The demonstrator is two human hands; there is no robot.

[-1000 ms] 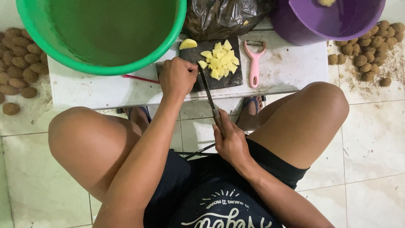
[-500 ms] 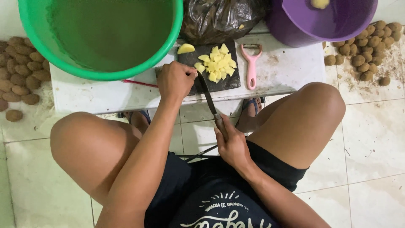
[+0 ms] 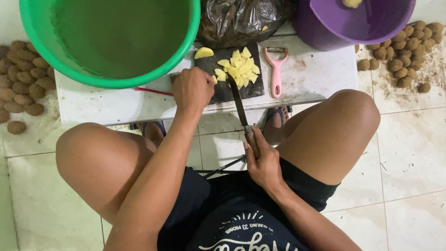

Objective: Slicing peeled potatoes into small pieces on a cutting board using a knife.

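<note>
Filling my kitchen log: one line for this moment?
left hand: on cutting board edge | right hand: grips knife | potato pieces: on board

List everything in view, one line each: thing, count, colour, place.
green tub: one, far left on the bench
purple tub: one, far right
black bag: one, between the tubs
board: one, dark, bench middle
cut potato: pile, yellow, on the board
peeler: one, pink, right of the board
whole potatoes: many, brown, floor at both sides
bench: one, white
knife: one, dark, tip on the board
left hand: on the board's left edge
right hand: grips the knife handle
</note>
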